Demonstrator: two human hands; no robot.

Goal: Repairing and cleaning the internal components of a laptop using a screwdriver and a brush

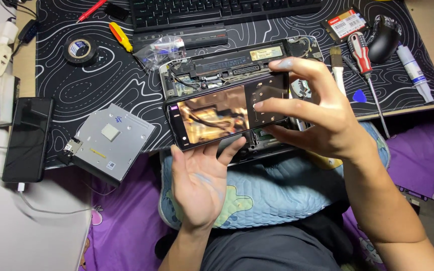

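I hold a smartphone [212,118] flat and sideways over an opened laptop base [217,68] whose circuit board and cables show. The phone screen shows a camera picture of the insides. My left hand [199,183] supports the phone's near edge from below with fingers and thumb. My right hand [312,113] grips the phone's right end, one fingertip touching the screen.
A silver optical drive [111,143] lies at the left on the black patterned mat [76,85], near a dark phone [27,138] and tape roll [80,49]. Red-handled screwdriver [361,52], brush, blue pick, tube [415,73], mouse [384,42] at right. Keyboard [222,10] behind. Blue cushion [272,193] on my lap.
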